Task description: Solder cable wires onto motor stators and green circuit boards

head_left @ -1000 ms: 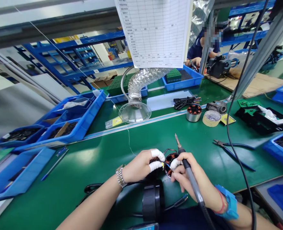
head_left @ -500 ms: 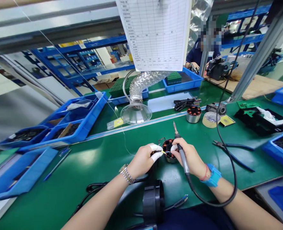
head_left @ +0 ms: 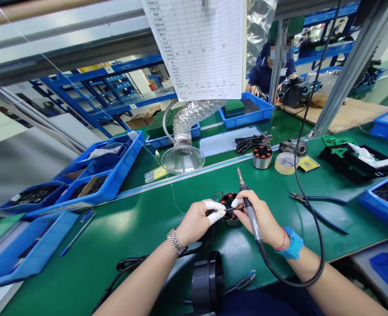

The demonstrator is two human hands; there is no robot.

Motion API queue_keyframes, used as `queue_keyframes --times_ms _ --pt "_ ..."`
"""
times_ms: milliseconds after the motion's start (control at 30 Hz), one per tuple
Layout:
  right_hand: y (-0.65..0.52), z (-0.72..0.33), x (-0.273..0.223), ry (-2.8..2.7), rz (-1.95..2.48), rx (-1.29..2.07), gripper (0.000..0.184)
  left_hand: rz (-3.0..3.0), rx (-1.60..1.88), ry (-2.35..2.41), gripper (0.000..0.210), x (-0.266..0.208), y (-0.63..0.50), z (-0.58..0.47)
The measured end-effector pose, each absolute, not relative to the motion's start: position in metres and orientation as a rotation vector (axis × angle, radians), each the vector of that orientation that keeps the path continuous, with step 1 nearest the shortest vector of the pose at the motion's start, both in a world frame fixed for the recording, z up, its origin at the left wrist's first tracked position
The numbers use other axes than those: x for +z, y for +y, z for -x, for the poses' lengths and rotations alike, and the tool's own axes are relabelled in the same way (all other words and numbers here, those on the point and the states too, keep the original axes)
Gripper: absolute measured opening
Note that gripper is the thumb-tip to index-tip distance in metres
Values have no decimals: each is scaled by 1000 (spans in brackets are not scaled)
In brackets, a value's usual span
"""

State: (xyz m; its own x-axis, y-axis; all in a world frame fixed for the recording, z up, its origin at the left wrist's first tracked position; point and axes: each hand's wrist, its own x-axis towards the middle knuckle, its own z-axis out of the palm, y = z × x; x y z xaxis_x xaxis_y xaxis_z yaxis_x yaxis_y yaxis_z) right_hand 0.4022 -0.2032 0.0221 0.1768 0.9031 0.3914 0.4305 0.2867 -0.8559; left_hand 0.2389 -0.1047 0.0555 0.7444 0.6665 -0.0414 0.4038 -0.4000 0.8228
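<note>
A motor stator (head_left: 228, 199) with copper windings sits on the green bench, partly covered by my fingers. My left hand (head_left: 197, 221), with white finger cots on its thumb and forefinger, pinches a thin wire (head_left: 229, 210) over the stator; a spot of yellow shows at the fingertips. Opposite it, my right hand (head_left: 261, 217) is closed around a soldering iron (head_left: 251, 216), its tip pointing up and away from the stator. Thumb and forefinger of this hand also meet the dark end of the wire. A black cylindrical housing (head_left: 207, 281) lies close to my body.
A clear fume hood (head_left: 183, 159) on a foil duct stands behind the stator. Cutting pliers (head_left: 318, 206) lie at right, with a second stator (head_left: 262, 157) and a round tin (head_left: 285, 163) farther back. Blue bins (head_left: 121, 162) line the left. A co-worker (head_left: 269, 72) sits beyond.
My right fingertips have come to the wire held by my left hand, and a dark piece now spans both. The view has shifted slightly; the iron stays in my right hand.
</note>
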Motion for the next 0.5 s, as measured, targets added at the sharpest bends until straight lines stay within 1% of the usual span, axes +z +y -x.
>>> queue_keyframes --times_ms 167,500 --pt "-202 -400 21 -1481 1346 469 24 -2002 375 844 14 57 -110 -246" --pt "-200 -397 18 -1505 1372 310 15 -2020 396 882 15 56 -114 -245"
